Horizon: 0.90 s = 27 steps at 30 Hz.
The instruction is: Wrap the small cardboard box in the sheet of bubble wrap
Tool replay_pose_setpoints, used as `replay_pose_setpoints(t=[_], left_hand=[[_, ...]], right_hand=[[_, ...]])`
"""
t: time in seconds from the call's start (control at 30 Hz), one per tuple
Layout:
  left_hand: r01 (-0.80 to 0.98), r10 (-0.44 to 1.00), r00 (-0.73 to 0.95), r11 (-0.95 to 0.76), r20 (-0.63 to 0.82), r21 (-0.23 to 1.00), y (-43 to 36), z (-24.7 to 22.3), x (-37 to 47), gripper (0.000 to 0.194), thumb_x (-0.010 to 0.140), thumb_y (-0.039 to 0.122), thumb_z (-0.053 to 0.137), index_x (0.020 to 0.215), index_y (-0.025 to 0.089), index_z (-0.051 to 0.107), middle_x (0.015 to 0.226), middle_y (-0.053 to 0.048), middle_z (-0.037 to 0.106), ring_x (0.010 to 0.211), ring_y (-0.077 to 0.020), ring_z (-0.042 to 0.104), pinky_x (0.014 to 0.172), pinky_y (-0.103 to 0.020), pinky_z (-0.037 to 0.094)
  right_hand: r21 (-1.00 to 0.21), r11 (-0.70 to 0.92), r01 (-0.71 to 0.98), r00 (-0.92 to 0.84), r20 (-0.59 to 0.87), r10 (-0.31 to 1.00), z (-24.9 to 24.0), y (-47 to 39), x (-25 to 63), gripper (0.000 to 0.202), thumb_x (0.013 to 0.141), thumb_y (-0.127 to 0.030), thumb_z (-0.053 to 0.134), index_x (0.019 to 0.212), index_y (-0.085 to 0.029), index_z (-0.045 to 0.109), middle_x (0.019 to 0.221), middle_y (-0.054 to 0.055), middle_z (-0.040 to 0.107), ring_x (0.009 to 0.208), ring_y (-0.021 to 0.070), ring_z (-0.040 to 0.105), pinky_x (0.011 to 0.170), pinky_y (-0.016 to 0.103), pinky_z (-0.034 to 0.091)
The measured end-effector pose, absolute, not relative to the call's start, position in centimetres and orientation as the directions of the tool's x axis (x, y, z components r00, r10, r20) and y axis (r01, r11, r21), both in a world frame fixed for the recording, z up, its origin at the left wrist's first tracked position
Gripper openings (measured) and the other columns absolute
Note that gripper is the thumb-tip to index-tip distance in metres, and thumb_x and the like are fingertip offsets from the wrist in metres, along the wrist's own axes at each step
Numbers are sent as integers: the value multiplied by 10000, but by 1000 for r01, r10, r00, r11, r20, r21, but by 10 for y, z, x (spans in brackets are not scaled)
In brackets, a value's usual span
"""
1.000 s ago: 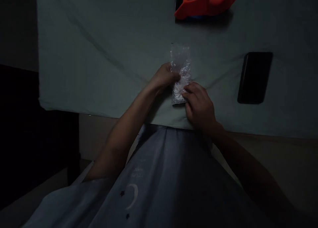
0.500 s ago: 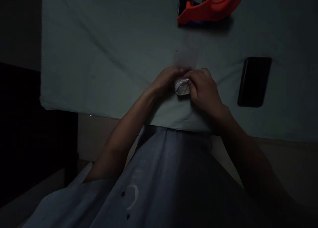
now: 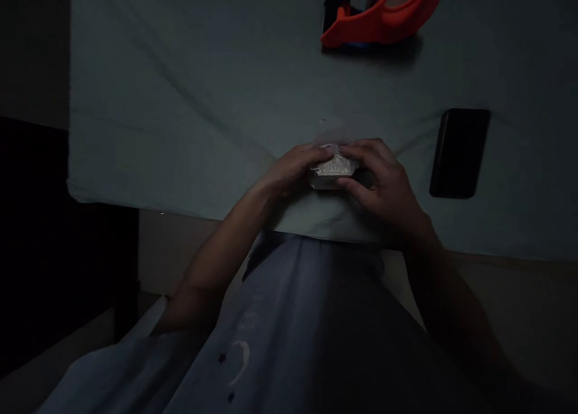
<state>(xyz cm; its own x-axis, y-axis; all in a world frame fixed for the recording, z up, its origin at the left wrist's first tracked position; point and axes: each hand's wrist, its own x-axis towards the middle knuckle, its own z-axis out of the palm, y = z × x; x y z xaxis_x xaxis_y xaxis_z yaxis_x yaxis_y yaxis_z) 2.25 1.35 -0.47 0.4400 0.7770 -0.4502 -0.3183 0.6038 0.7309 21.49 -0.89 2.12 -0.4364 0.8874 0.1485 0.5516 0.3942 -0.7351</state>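
Observation:
A small pale, shiny block in clear plastic wrapping (image 3: 333, 167) lies near the front edge of the table, between my two hands; the dim light hides what it is exactly. My left hand (image 3: 300, 164) grips its left end, with fingertips on the top. On the other side, my right hand (image 3: 382, 173) pinches the right end, thumb at the near side and fingers over the top. A loose flap of see-through film stands out beyond the block on the far side.
Pale green cloth covers the table (image 3: 180, 155). To the right lies a black rectangular case or device (image 3: 460, 153). An orange and blue object (image 3: 383, 20), partly cut off, stands at the far edge of view. The table's near edge runs close to my body.
My right hand has shifted slightly right and toward me, with its fingers more spread. The wrapped block now shows a wider top face, and the film flap is nearer to me.

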Motion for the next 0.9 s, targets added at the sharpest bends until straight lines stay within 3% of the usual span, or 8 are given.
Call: replay_pose_setpoints(t=[0.1, 0.23, 0.37, 0.47, 0.6, 0.67, 0.77, 0.9], left_hand=[[-351, 804, 447, 560, -391, 750, 5, -4, 23, 341, 732, 450, 747, 916, 174, 670, 884, -27, 680, 806, -155, 624, 772, -280, 478], [-226, 849, 412, 447, -331, 865, -4, 0, 22, 528, 599, 403, 863, 1044, 215, 651, 967, -21, 681, 927, -181, 639, 854, -290, 495], [-132, 861, 381, 410, -336, 903, -12, 6, 20, 439, 672, 375, 803, 1052, 218, 650, 960, -26, 669, 922, -185, 629, 835, -287, 492], [-69, 843, 439, 376, -310, 924, -17, 11, 19, 421, 690, 301, 783, 1079, 217, 644, 990, -30, 655, 935, -181, 617, 839, -279, 483], [-56, 836, 451, 376, -312, 925, -20, 12, 19, 396, 672, 280, 792, 1035, 209, 651, 943, -19, 648, 889, -170, 613, 823, -274, 481], [-107, 837, 439, 409, -326, 906, -21, 10, 18, 391, 682, 305, 795, 1038, 222, 655, 970, -18, 656, 897, -166, 616, 829, -273, 482], [-204, 815, 463, 481, -349, 853, -22, 9, 18, 405, 704, 341, 800, 1068, 242, 653, 1009, -13, 663, 886, -145, 623, 827, -259, 479], [-247, 781, 480, 557, -399, 793, -27, 7, 20, 434, 708, 399, 808, 1077, 238, 647, 911, -4, 663, 813, -129, 625, 807, -255, 478]], right_hand=[[-760, 322, 565, -362, 123, 924, 19, -11, 215, 347, 876, -388, 621, 1193, -248, 633, 1170, 76, 605, 1099, 245, 607, 891, 422, 551], [-825, 259, 502, -278, 129, 952, 13, -11, 216, 309, 877, -398, 630, 1138, -235, 627, 1029, 44, 670, 890, 186, 655, 777, 352, 571], [-870, 233, 435, -178, 170, 969, 9, -4, 223, 404, 864, -398, 653, 1230, -255, 561, 1075, 51, 681, 956, 197, 671, 804, 351, 570], [-879, 270, 392, -216, 198, 956, 17, 2, 226, 470, 829, -335, 698, 1268, -268, 545, 1161, 46, 676, 1073, 217, 655, 897, 385, 549], [-813, 374, 446, -329, 239, 913, 35, 0, 217, 77, 844, -257, 662, 914, -231, 681, 924, 16, 721, 909, 200, 684, 833, 379, 558], [-783, 407, 469, -342, 264, 902, 40, -7, 210, 90, 862, -233, 629, 782, -230, 669, 818, 9, 714, 864, 200, 682, 818, 389, 556], [-750, 461, 474, -342, 325, 882, 39, -17, 205, 123, 876, -223, 605, 768, -240, 660, 806, 10, 717, 895, 210, 684, 836, 409, 552], [-730, 510, 456, -367, 367, 854, 34, -23, 208, 97, 876, -212, 613, 807, -242, 674, 830, 20, 730, 922, 214, 694, 836, 406, 561]])
